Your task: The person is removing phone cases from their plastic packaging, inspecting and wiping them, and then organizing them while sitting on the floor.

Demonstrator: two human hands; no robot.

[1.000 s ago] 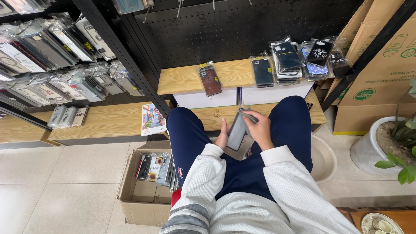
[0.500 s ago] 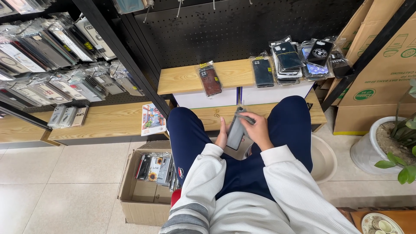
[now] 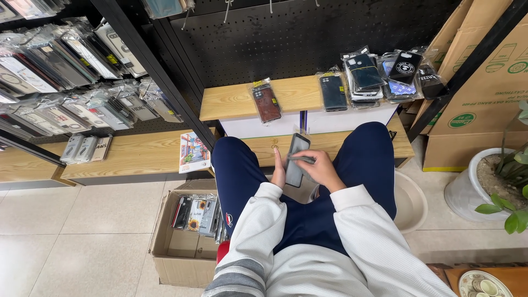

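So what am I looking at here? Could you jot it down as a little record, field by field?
place: shop corner with a black pegboard wall and wooden shelves
left hand: steadies a grey phone case from the side
right hand: rubs the case with a small grey cloth
person: seated, navy trousers, white sleeves
on the shelves: packaged phone cases, one brown case lying alone
on the floor: open cardboard box with more cases
to the right: potted plant

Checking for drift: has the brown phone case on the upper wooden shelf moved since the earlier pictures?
No. The brown phone case lies in the same spot on the upper wooden shelf, left of the dark case.
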